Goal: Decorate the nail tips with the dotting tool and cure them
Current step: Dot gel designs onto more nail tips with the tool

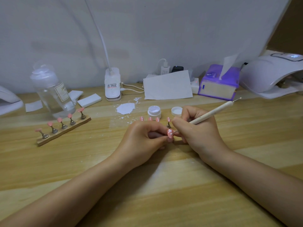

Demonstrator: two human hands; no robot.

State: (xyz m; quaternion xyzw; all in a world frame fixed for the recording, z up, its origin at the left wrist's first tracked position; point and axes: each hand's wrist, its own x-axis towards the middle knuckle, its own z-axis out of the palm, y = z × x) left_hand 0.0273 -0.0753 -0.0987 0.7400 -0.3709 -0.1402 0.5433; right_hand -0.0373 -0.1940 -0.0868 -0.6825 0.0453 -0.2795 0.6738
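Centre frame, a pink nail tip (170,133) on its small stand is pinched between the fingers of the left hand (144,141), face turned up, a white dot or two showing on it. The right hand (198,128) grips the dotting tool (211,113) like a pen, its metal point touching the nail tip, the white handle angling up toward the right. Just behind the hands, a row of four more pink nail tips (155,119) carries white dots. Beyond them sits an open jar of white gel (154,112) with its lid (176,111) just beside it, and a smear of white (126,108) on the wooden counter (164,185). At left, a wooden holder (63,128) carries five plain pink tips. Upper right of the frame, the white curing lamp (272,74) stands by a purple tissue pack (218,82); a clear bottle (52,90) stands at left.
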